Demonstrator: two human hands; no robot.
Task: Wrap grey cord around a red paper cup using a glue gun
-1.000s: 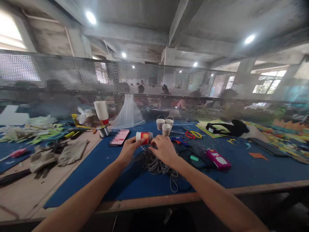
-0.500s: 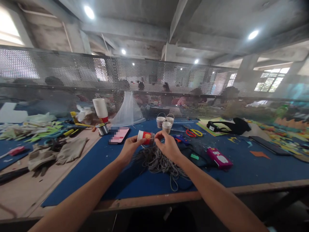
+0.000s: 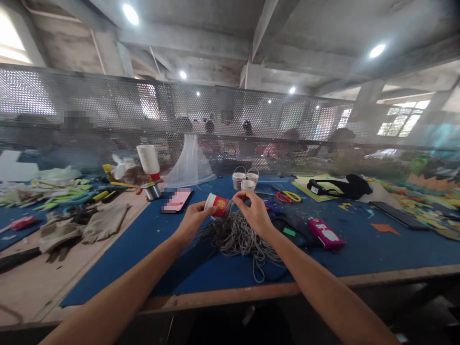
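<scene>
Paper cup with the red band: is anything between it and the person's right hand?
Nothing solid shows between the paper cup and the right hand; only what look like thin grey strands lie there. The left hand holds the cup; the cord heap lies below.

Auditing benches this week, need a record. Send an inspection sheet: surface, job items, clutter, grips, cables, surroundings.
Surface: blue mat on a wooden table; scraps on the mat.
Job items: red-and-white cup, tilted; grey cord pile below; three small buckets behind.
Clutter: scissors, phone, gloves, purple box, cup stack.
Grips: left grip holds the cup; right grip pinched by the cup's cord-side end, contents too small to tell.
Cables: dark cable beside the purple box; ends unclear.
Surroundings: perforated screen, blurred people beyond; ceiling lights on.
</scene>
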